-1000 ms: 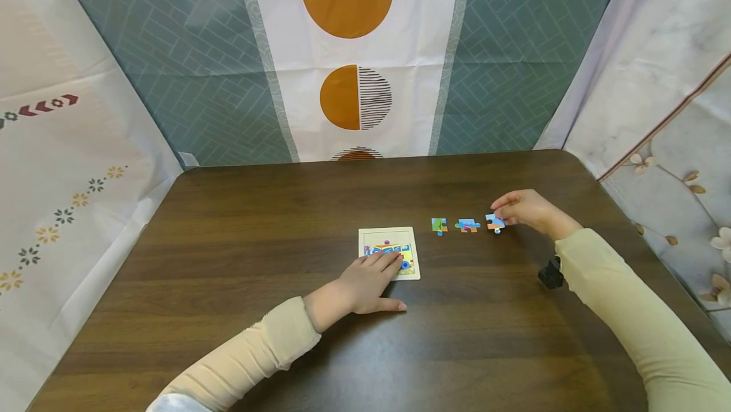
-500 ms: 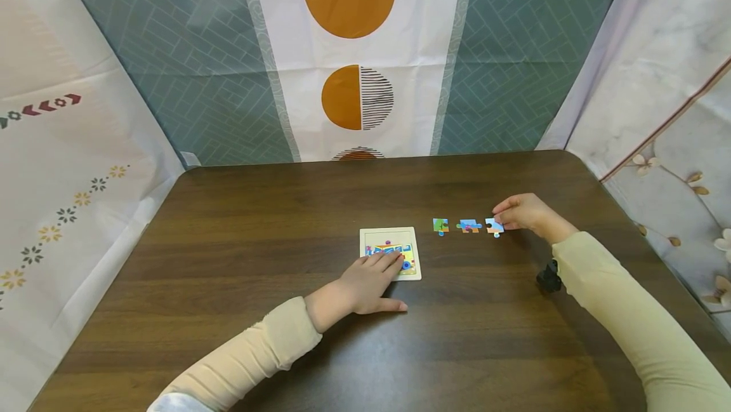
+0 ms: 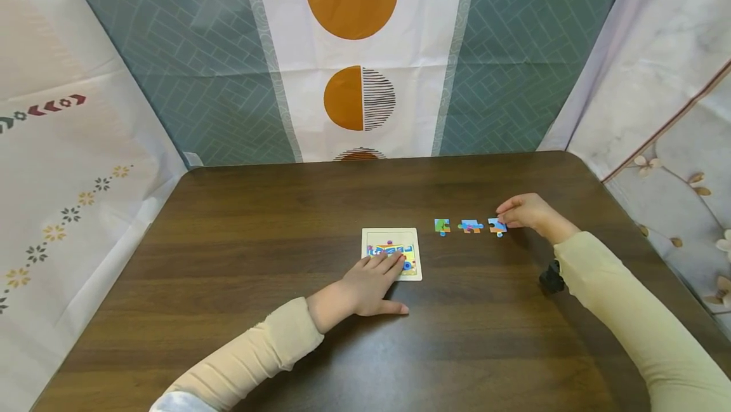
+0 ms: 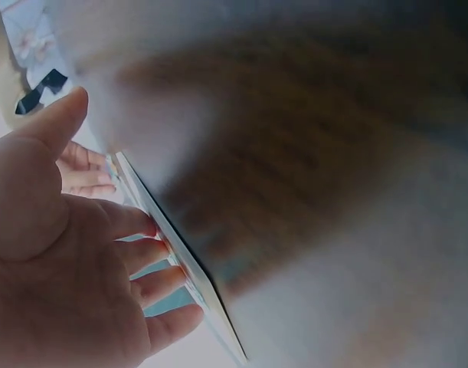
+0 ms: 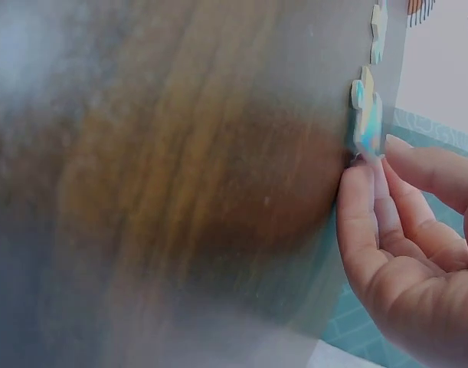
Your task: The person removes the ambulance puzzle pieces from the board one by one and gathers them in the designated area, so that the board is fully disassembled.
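Observation:
A cream-bordered puzzle board with a colourful vehicle picture lies near the table's middle. My left hand rests over its lower part with fingers stretched out and thumb apart, hiding some of the picture. In the left wrist view the fingertips lie along the board. To the right, my right hand pinches the right edge of a blue-and-orange jigsaw piece. The right wrist view shows thumb and curled fingers meeting at that piece, low over the table.
Two more jigsaw pieces lie in a row left of the pinched one: a blue one and a green one. A black device sits under the right wrist. Patterned cloths hang behind the brown table and at its sides.
My right hand has shifted the pinched jigsaw piece slightly left and toward me, then a little back to the right. The left hand stays on the board.

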`<state>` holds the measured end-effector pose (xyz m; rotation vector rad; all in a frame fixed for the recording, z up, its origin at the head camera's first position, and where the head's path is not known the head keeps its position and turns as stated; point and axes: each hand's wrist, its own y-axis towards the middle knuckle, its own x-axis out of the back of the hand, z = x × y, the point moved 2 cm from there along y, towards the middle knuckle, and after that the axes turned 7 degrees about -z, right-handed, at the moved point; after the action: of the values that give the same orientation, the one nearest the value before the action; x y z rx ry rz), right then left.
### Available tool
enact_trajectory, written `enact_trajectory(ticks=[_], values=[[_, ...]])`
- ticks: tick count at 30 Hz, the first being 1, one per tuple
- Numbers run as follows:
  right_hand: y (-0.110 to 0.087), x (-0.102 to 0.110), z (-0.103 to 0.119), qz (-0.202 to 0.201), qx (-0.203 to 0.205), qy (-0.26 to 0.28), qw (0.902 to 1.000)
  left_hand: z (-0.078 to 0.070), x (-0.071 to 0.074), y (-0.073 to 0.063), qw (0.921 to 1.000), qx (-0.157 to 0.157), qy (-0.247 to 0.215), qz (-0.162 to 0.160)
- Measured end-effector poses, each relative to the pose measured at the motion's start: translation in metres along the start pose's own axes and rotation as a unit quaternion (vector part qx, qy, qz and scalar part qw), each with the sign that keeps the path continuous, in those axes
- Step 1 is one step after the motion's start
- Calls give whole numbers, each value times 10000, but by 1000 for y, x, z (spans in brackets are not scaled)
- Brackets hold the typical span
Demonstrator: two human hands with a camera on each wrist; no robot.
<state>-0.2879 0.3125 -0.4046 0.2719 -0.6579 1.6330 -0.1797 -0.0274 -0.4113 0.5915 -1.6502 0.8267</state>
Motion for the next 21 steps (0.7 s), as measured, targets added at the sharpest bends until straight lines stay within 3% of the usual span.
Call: enact_trajectory(ticks=[9, 21], values=[[-6, 2, 5, -190, 174, -457, 9986, -1, 2, -6, 9998, -21, -205, -65], [-14, -9, 28, -345, 629, -622, 9955, 11, 5, -20, 9990, 16, -424, -166]])
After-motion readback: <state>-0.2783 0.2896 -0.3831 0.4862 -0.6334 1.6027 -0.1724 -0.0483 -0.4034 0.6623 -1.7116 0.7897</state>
